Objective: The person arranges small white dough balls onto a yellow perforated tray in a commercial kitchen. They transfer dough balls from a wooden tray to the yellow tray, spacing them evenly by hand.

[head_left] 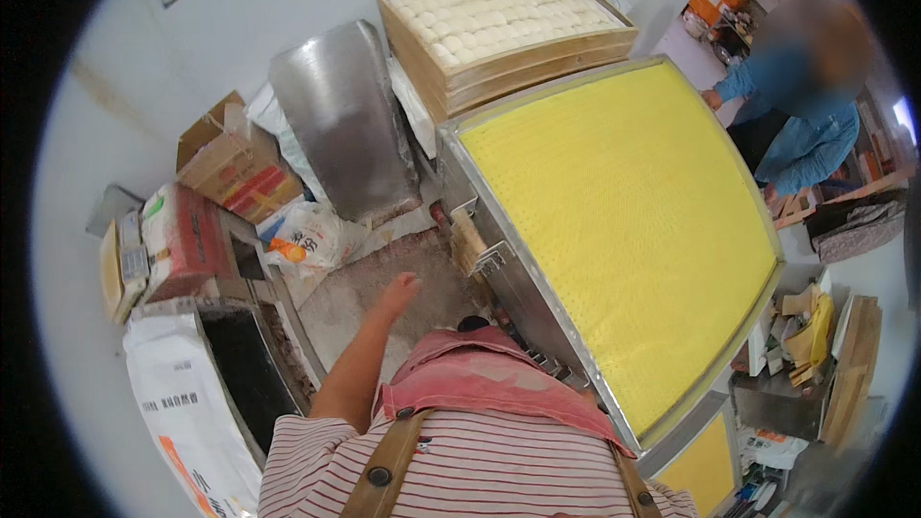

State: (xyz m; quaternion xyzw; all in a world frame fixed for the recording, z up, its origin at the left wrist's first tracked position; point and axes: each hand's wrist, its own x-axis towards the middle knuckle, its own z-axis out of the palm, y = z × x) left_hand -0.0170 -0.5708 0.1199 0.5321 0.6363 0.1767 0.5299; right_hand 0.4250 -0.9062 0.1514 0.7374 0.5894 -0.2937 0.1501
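Observation:
My left hand (401, 290) hangs over the floor at the centre, its fingers loosely bent with nothing visible in them. It is apart from the metal-framed table (547, 297) to its right. A large yellow textured sheet (624, 230) covers that table's top. My right hand is out of sight; my apron (499, 382) reaches the table's near edge. Beyond the table, stacked wooden trays (537, 67) carry rows of round white dough pieces (504, 11).
A metal sheet (341, 115) leans by the wall, next to a cardboard box (240, 168) and a plastic bag (321, 235). At left are a scale (132, 254) and a white sack (182, 393). Another person (801, 105) stands beyond the table's far right side.

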